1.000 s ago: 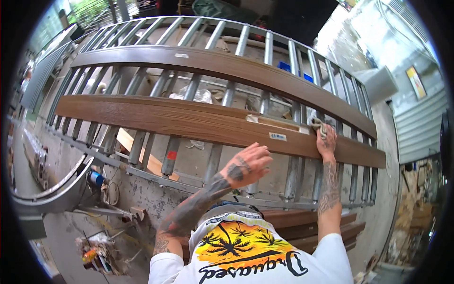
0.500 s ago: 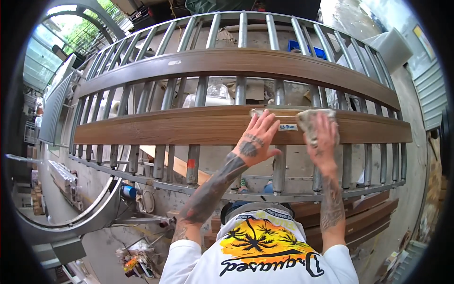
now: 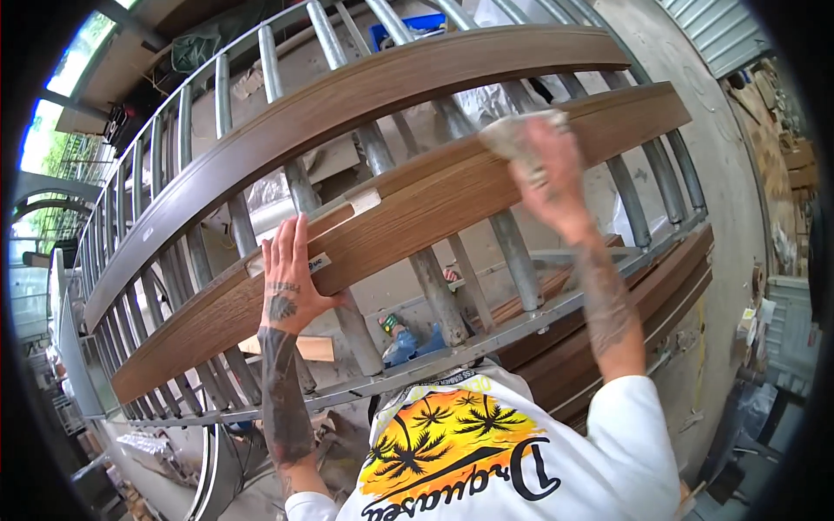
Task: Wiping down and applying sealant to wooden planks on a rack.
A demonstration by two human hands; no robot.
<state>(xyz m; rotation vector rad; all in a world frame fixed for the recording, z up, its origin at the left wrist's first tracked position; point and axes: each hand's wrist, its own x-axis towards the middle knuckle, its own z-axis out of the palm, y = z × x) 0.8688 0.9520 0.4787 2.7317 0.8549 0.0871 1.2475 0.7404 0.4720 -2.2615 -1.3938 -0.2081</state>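
A concrete-floored workshop yard with a corrugated metal wall at the right surrounds a grey galvanised steel rack of round bars (image 3: 434, 286), which carries 2 long brown wood-grain boards. The nearer board (image 3: 452, 204) lies slanted across the bars; the farther one (image 3: 347, 95) sits above it. Since half a second ago the right hand (image 3: 543, 165) has slid up the nearer board toward its right end, so the wiping now covers a fresh stretch. That hand is closed loosely over a pale crumpled cloth (image 3: 512, 135), pressing it on the board's top face. The left hand (image 3: 287, 278) lies flat and open, fingers spread, steadying the board's lower edge and holding nothing. A small pale rectangular label (image 3: 362, 202) sticks on the board's upper edge, and another white one (image 3: 318, 261) sits just beside the left fingers. A blue crate (image 3: 408, 26) shows behind the bars.
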